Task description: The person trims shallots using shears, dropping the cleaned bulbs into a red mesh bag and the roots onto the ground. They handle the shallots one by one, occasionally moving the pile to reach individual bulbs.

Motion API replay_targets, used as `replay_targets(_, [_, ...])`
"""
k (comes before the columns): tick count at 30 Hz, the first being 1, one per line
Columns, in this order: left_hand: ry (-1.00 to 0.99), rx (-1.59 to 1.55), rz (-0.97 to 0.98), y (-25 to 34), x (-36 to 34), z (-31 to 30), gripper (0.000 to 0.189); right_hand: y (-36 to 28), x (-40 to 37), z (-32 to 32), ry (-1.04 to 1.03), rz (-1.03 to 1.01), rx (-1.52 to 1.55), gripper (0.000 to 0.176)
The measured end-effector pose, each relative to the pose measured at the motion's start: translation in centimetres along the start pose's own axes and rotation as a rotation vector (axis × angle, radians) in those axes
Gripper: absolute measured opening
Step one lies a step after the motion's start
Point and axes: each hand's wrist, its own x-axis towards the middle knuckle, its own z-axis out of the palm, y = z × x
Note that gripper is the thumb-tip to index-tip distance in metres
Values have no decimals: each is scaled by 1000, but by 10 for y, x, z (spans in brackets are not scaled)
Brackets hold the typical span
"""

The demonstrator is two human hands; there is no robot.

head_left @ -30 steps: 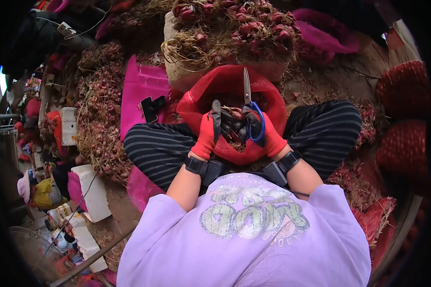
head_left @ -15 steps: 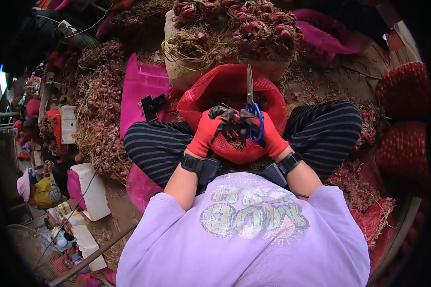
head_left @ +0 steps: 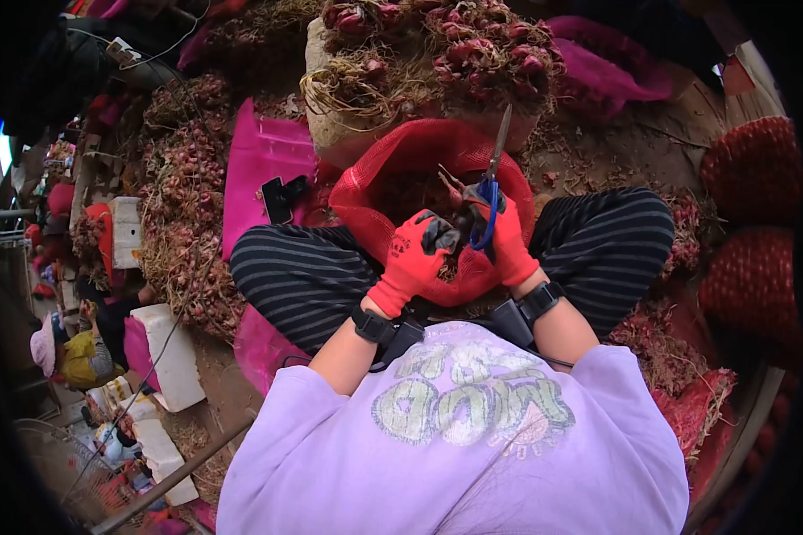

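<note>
My right hand (head_left: 507,234), in a red glove with dark palm, grips blue-handled scissors (head_left: 488,209) whose blades point up and away from me. A shallot with dry stems (head_left: 453,183) sticks out at the left of that hand's fingers, over the bag opening. Just left of it is my left hand (head_left: 417,254), gloved alike, its fingers curled closed; what they hold, if anything, is hidden. Below both hands, a red mesh bag (head_left: 366,174) stands open between my crossed legs. Its contents are dark and partly covered by the hands.
A foam block (head_left: 330,134) ahead carries bunches of shallots (head_left: 491,58). More shallots (head_left: 187,205) are heaped to the left, near a pink sheet (head_left: 259,147) with a black device (head_left: 282,198). Full red sacks (head_left: 748,281) stand right. A person in a pink hat (head_left: 45,343) sits far left.
My left hand has drawn back toward me and curled, parting from the right. The scissors have tilted to the right, and stems now show above the right hand's fingers.
</note>
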Motion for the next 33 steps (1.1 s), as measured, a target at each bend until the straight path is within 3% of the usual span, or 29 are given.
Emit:
replay_targets(3, [73, -199, -405, -24, -5, 3, 20, -9, -3, 1, -65, 16, 27, 17])
replay_targets(6, [132, -868, -629, -24, 3, -3, 28, -8, -4, 6, -93, -88, -144, 18])
replay_targets(10, [126, -687, -338, -15, 7, 1, 29, 1, -7, 15, -108, -206, -328, 21])
replay_targets(13, [159, -881, -399, -28, 5, 8, 14, 4, -10, 10, -180, -206, -330, 23])
replay_targets(16, [168, -979, -420, -47, 2, 14, 15, -1, -16, 11, -235, 128, 75, 22])
replay_targets(18, [185, -975, -490, -44, 0, 15, 15, 9, -13, 9, -205, 146, 103, 23])
replay_targets(21, [3, -844, -466, -16, 7, 3, 8, 9, -6, 6, -167, 114, 79, 20])
replay_targets(24, [30, -716, -381, -27, 2, 7, 10, 13, -5, 8, -128, -33, -120, 17])
replay_targets(28, [14, -934, -496, -44, -5, 6, 8, 2, -9, 16, -100, -151, -346, 14])
replay_targets(30, [46, -1088, -565, -38, -5, 11, 6, -2, -12, 17, -109, -76, -209, 13])
replay_targets(32, [180, -481, -296, -25, -4, 19, 6, 0, -13, 16, -108, 34, -10, 13])
replay_targets(33, [200, -412, -259, -20, -3, 20, 7, 5, -12, 15, -103, 105, 122, 13])
